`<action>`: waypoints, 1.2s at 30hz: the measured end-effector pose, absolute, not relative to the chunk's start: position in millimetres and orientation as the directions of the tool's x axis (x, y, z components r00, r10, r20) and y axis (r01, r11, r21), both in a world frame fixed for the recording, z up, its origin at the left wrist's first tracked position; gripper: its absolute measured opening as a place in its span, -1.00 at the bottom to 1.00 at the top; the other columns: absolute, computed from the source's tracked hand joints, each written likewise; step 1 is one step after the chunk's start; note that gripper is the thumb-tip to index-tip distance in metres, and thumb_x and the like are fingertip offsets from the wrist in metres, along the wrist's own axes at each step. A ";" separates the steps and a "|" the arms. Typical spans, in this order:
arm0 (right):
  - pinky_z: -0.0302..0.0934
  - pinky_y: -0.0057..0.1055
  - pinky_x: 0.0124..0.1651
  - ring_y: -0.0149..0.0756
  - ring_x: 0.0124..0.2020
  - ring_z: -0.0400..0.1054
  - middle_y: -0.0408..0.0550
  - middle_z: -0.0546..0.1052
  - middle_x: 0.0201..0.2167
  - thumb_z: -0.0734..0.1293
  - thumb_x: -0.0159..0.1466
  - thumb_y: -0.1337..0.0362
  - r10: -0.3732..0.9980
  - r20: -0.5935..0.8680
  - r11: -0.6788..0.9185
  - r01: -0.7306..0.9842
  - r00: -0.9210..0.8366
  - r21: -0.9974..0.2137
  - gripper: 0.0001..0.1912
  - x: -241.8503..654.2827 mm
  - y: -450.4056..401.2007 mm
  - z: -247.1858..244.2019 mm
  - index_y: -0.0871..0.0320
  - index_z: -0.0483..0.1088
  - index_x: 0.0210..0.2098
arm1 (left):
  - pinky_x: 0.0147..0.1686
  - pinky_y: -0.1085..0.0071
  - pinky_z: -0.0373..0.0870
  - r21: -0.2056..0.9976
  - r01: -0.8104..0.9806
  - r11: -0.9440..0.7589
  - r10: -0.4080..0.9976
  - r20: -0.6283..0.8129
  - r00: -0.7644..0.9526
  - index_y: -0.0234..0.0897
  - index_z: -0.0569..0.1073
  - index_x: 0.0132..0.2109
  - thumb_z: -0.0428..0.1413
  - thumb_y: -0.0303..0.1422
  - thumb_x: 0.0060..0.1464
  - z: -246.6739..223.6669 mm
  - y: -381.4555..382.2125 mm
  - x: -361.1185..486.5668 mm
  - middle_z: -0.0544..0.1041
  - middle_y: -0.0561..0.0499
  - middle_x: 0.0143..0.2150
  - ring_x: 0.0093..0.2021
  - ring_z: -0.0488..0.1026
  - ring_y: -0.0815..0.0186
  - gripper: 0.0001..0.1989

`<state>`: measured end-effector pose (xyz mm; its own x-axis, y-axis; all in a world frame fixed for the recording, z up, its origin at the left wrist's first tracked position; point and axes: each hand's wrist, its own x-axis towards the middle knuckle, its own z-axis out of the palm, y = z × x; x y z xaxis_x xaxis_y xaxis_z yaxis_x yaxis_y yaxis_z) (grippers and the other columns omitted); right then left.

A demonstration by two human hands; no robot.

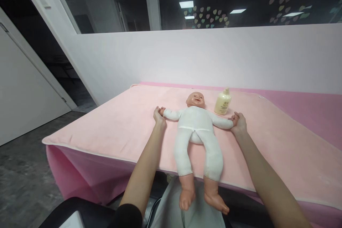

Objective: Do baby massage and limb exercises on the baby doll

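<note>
A baby doll [196,119] with a white cloth body lies on its back on the pink blanket [112,124], its bare plastic feet hanging past the near edge. Both of its arms are stretched out sideways. At the doll's arm on the left of the view, my left hand [159,115] is closed around the small plastic hand. On the other side, my right hand [239,123] grips the doll's other hand in the same way. A pale yellow pump bottle [222,102] stands upright just beyond the doll's arm, near my right hand.
The blanket covers a table draped in a darker pink cloth [317,114]. Behind it rises a white wall [187,57] with a window above. A white door [26,89] stands at the left. My lap and a dark chair [88,210] are at the near edge.
</note>
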<state>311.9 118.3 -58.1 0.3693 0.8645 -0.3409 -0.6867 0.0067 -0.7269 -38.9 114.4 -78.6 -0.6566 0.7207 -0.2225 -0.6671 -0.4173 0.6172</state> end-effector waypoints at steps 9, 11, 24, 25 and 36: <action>0.22 -0.56 -0.62 -0.53 -0.72 0.06 -0.30 0.19 -0.73 0.24 0.10 0.45 0.858 -0.338 0.012 -0.674 0.386 -0.739 -0.82 313.1 121.6 -62.7 0.14 0.15 -0.55 | -0.27 0.40 0.41 0.622 -0.663 -0.416 0.722 -0.217 -0.657 -0.32 0.32 -0.10 0.00 -0.51 -0.05 -80.8 117.2 -40.7 0.43 0.04 -0.41 -0.42 0.47 0.39 -0.70; 0.23 -0.54 -0.62 -0.51 -0.72 0.07 -0.28 0.18 -0.74 0.24 0.09 0.44 0.889 -0.308 0.006 -0.681 0.339 -0.732 -0.83 314.6 121.3 -63.1 0.14 0.15 -0.55 | -0.26 0.40 0.41 0.622 -0.663 -0.417 0.723 -0.216 -0.657 -0.32 0.33 -0.10 0.01 -0.52 -0.06 -81.1 117.4 -40.9 0.43 0.04 -0.41 -0.41 0.47 0.38 -0.70; 0.24 -0.54 -0.56 -0.51 -0.68 0.11 -0.26 0.21 -0.68 0.17 0.12 0.36 0.925 -0.271 -0.001 -0.712 0.266 -0.702 -0.95 316.9 122.5 -65.5 0.16 0.24 -0.45 | -0.28 0.39 0.40 0.611 -0.676 -0.413 0.717 -0.240 -0.654 -0.32 0.33 -0.11 -0.01 -0.51 -0.04 -78.8 116.5 -39.8 0.43 0.03 -0.39 -0.42 0.46 0.39 -0.72; 0.24 -0.55 -0.56 -0.51 -0.68 0.12 -0.27 0.20 -0.68 0.19 0.12 0.36 0.929 -0.264 -0.009 -0.699 0.258 -0.715 -0.95 316.3 123.8 -66.5 0.15 0.20 -0.48 | -0.28 0.39 0.40 0.610 -0.677 -0.412 0.717 -0.241 -0.654 -0.32 0.33 -0.11 0.00 -0.51 -0.04 -78.6 116.2 -39.7 0.43 0.03 -0.39 -0.42 0.46 0.39 -0.72; 0.29 -0.49 -0.51 -0.43 -0.60 0.22 -0.21 0.27 -0.64 0.14 0.21 0.38 0.949 -0.264 -0.078 -0.681 0.173 -0.728 -0.87 313.8 126.8 -70.1 0.13 0.14 -0.47 | -0.25 0.41 0.39 0.610 -0.680 -0.407 0.722 -0.241 -0.648 -0.30 0.34 -0.11 0.03 -0.50 -0.04 -77.2 113.2 -38.3 0.43 0.04 -0.39 -0.39 0.46 0.39 -0.72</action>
<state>313.8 126.8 -70.1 0.1734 0.9489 -0.2635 -0.6810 -0.0778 -0.7281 -38.3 113.2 -77.2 -0.6481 0.7225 -0.2408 -0.6800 -0.4068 0.6099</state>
